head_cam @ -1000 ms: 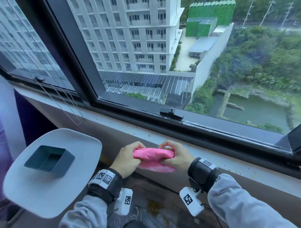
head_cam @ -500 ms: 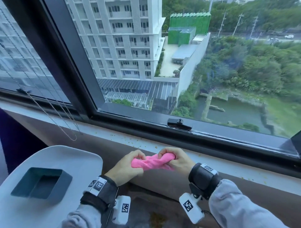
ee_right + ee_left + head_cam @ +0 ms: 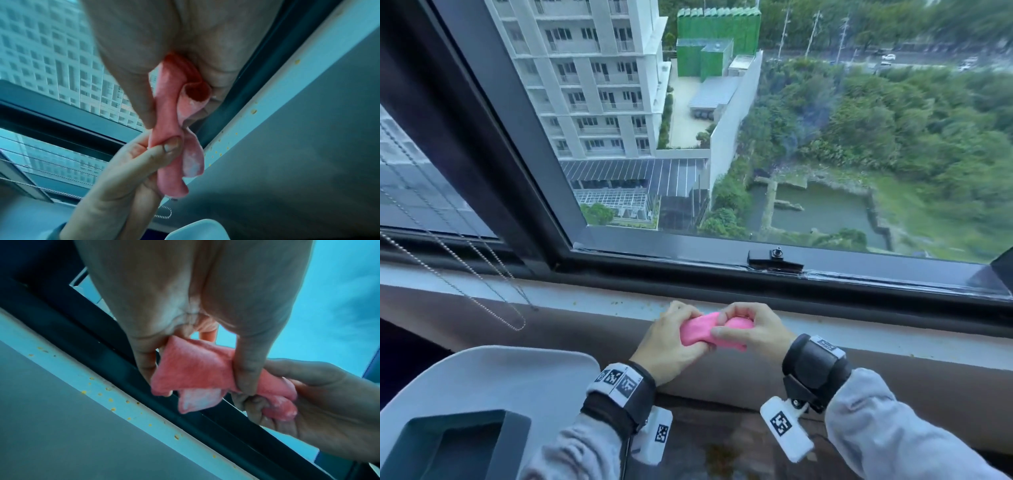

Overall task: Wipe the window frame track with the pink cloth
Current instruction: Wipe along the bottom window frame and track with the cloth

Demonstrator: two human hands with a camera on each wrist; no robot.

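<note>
A bunched pink cloth (image 3: 700,329) is held between both hands just in front of the pale sill (image 3: 585,301). My left hand (image 3: 671,339) grips its left end, thumb and fingers curled round it. My right hand (image 3: 750,329) pinches the right end. In the left wrist view the pink cloth (image 3: 191,369) hangs folded over the dark window frame track (image 3: 102,353). The pink cloth (image 3: 170,123) also shows in the right wrist view, pinched by the left hand's fingers (image 3: 160,151). The dark window frame track (image 3: 722,274) runs along the glass beyond the hands.
Yellow crumbs (image 3: 111,400) dot the pale sill. A black latch (image 3: 774,258) sits on the frame to the right. A bead chain (image 3: 465,274) hangs at left. A grey-white seat with a square recess (image 3: 482,411) stands at lower left.
Both hands have drawn closer together and lifted toward the sill, bunching the cloth into a tighter wad. The head view has tilted up toward the window.
</note>
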